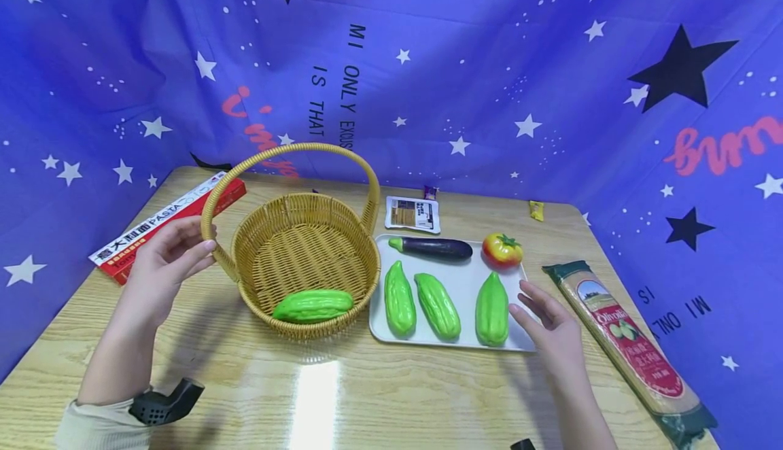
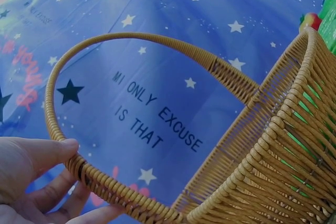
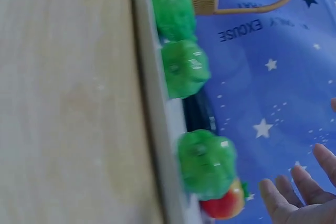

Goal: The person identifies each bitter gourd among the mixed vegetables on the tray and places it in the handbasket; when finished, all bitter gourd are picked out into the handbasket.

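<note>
A wicker basket (image 1: 318, 330) stands mid-table with one green gourd (image 1: 313, 305) lying inside. My left hand (image 1: 198, 243) grips the basket handle (image 1: 287, 153) low on its left side; in the left wrist view the thumb (image 2: 63, 148) lies on the handle (image 2: 157, 39) with the fingers under it. To the right, a white tray (image 1: 459, 277) holds three green gourds (image 1: 438, 306), an eggplant (image 1: 436, 248) and a tomato (image 1: 502, 249). My right hand (image 1: 526, 300) hovers open at the tray's right edge beside the rightmost gourd (image 1: 492, 308), holding nothing.
A red pasta box (image 1: 165, 222) lies at the back left. A long spaghetti packet (image 1: 630, 341) lies along the table's right edge. A small printed packet (image 1: 412, 213) and a tiny yellow item (image 1: 536, 210) sit behind the tray. Blue star cloth surrounds the wooden table (image 1: 306, 395).
</note>
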{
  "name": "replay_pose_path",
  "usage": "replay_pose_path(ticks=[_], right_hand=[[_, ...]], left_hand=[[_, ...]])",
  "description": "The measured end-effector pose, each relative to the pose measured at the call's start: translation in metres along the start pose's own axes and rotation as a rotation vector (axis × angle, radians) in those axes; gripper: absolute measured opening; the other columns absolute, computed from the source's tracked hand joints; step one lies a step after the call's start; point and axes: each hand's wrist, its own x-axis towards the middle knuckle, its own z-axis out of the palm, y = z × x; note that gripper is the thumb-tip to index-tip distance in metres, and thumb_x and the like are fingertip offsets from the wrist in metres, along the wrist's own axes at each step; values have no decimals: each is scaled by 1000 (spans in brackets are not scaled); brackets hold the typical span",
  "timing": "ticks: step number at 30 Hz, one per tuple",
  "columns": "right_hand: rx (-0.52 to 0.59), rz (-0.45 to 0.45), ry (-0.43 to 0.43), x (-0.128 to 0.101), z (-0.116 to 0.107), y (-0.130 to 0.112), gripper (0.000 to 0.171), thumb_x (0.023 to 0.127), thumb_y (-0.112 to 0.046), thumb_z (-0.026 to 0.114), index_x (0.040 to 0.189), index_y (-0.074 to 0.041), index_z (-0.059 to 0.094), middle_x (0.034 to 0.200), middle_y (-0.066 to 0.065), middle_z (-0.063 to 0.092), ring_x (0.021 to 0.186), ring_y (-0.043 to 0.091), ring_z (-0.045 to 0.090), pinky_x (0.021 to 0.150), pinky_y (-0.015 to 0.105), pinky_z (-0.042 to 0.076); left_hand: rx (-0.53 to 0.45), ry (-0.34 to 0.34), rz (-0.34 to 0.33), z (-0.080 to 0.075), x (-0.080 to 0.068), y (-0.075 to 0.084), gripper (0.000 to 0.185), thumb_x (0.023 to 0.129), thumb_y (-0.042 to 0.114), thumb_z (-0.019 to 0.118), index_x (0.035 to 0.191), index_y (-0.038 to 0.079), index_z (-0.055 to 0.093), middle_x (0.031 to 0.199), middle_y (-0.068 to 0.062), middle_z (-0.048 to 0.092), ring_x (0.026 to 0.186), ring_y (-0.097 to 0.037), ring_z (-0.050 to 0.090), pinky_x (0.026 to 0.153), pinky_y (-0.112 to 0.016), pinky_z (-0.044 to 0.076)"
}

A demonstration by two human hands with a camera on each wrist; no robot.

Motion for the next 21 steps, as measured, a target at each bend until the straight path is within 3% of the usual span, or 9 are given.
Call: replay_pose_path(ticks=[7, 11, 14, 21], right_hand=[[-9, 96, 3, 5, 6, 14, 56, 88, -26, 67, 138, -13, 46, 142, -1, 45, 114, -6, 47, 93, 0, 39], [-30, 141, -33, 7, 8, 20, 62, 88, -32, 67, 142, -17, 41, 149, 3, 38, 132, 12, 41, 112, 20, 35], [-27, 167, -53, 9, 10, 24, 67, 87, -32, 68, 144, -18, 37, 154, 6, 31, 140, 22, 33, 117, 37, 30], [-35, 191, -85, 14, 15, 32, 75, 85, -31, 70, 147, -20, 29, 157, 9, 21, 142, 28, 28, 115, 41, 33]], left_hand=[[-6, -4, -1, 1, 0, 1, 31, 89, -1, 59, 116, 14, 57, 102, 5, 61, 91, -1, 62, 75, -14, 57], [-9, -6, 4, 1, 0, 2, 30, 89, -1, 59, 115, 13, 57, 102, 4, 61, 91, -1, 62, 75, -15, 57], [-5, -6, 0, 1, 0, 2, 30, 89, -1, 60, 116, 13, 57, 103, 4, 61, 91, -1, 62, 75, -15, 57], [25, 9, -10, 2, 0, 2, 29, 89, 1, 60, 116, 13, 57, 103, 5, 62, 92, -2, 61, 75, -15, 57]])
